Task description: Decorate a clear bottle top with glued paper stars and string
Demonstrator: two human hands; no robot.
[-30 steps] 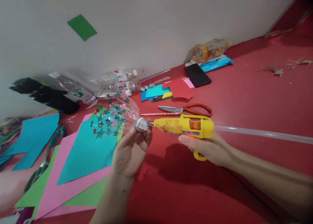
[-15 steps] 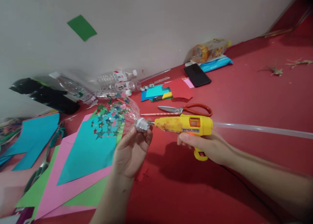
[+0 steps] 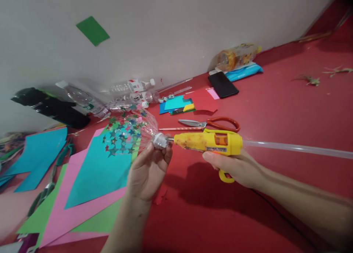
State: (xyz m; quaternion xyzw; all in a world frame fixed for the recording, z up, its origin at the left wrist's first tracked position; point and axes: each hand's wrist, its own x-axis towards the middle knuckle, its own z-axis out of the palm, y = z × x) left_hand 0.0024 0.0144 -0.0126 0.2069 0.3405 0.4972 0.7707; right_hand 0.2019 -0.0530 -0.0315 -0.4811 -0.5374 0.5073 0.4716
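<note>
My left hand (image 3: 150, 168) is closed round the white neck of a cut plastic bottle (image 3: 160, 140). From that neck fan out thin clear strips with small coloured stars (image 3: 121, 135) on them, spread toward the left. My right hand (image 3: 234, 166) grips a yellow hot glue gun (image 3: 208, 142) by its handle. Its metal nozzle points left and sits at the open end of the bottle neck; whether it touches cannot be made out. A long clear glue stick (image 3: 298, 148) sticks out of the gun's back end.
Behind the gun lie red-handled scissors (image 3: 223, 123), a pink pencil (image 3: 180, 128), a yellow cutter (image 3: 189, 107) and a black phone (image 3: 223, 84). Coloured paper sheets (image 3: 96, 172) cover the left side. Several plastic bottles (image 3: 85, 98) lie along the wall. A dark cord (image 3: 284, 216) runs below my right arm.
The glue gun has barely shifted and tilted, and the fingers of my right hand have drawn closer on its handle. My left hand and the bottle neck stay in place.
</note>
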